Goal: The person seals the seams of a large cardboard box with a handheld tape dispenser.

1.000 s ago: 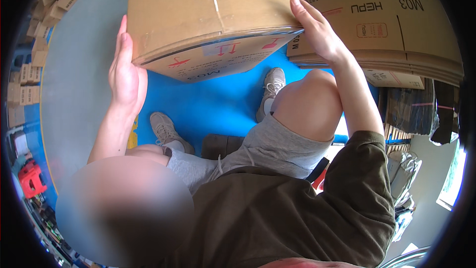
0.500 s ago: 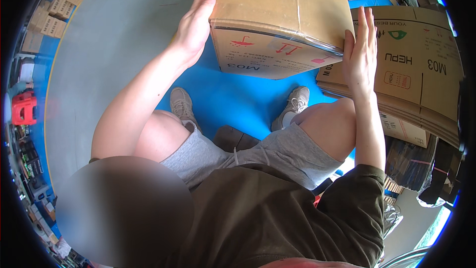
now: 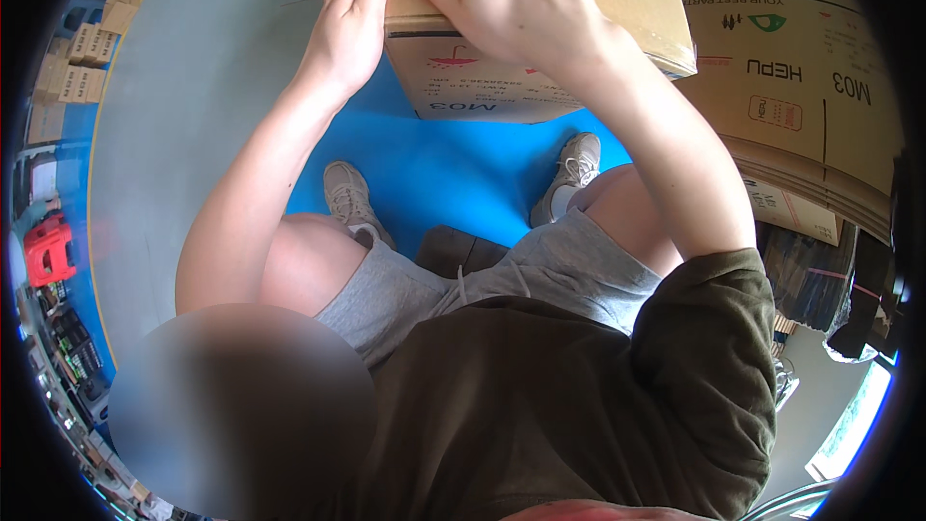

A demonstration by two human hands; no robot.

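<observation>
A large brown cardboard box [image 3: 632,0] stands in front of me at the top of the view, its top flaps closed and dark symbols printed on the side facing me. My right hand [image 3: 526,0] lies palm down on the box's top, open, with its fingers stretched away and their tips near the upper edge of the picture. Against the box's left side rests my left hand [image 3: 349,34], open, its thumb up by the top edge and its fingers partly bent.
To the right leans a stack of flattened cardboard boxes [image 3: 810,125]. Blue flooring [image 3: 444,169] spreads between my shoes, with grey floor [image 3: 212,68] to the left. Small cartons [image 3: 87,63] and a red case [image 3: 48,249] line the far left side.
My right hand has left the box's right side and come over to the left, onto its top. My left hand has shifted slightly up and left. The box appears higher and further left.
</observation>
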